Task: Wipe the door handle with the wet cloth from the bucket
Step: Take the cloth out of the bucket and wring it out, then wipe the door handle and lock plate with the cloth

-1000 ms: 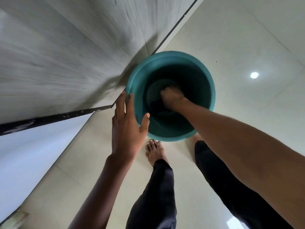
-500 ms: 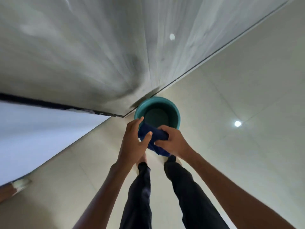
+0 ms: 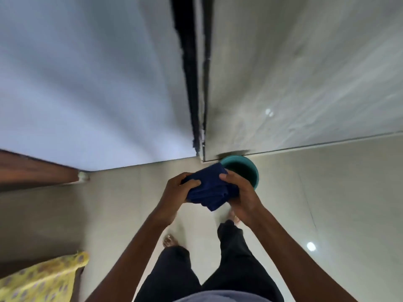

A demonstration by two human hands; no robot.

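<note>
A dark blue cloth is bunched between both my hands at chest height. My left hand grips its left end and my right hand grips its right end. Below and behind the cloth, a teal bucket stands on the pale tiled floor at the foot of the wall, partly covered by the cloth and my right hand. No door handle shows in the head view.
A grey door or panel rises on the right, a dark vertical gap beside it, a white wall on the left. Brown wood and yellow patterned fabric lie at the left. My bare feet stand below.
My right hand came out of the bucket with the blue cloth and my left hand joined it. I have straightened up, so the bucket looks smaller and farther below.
</note>
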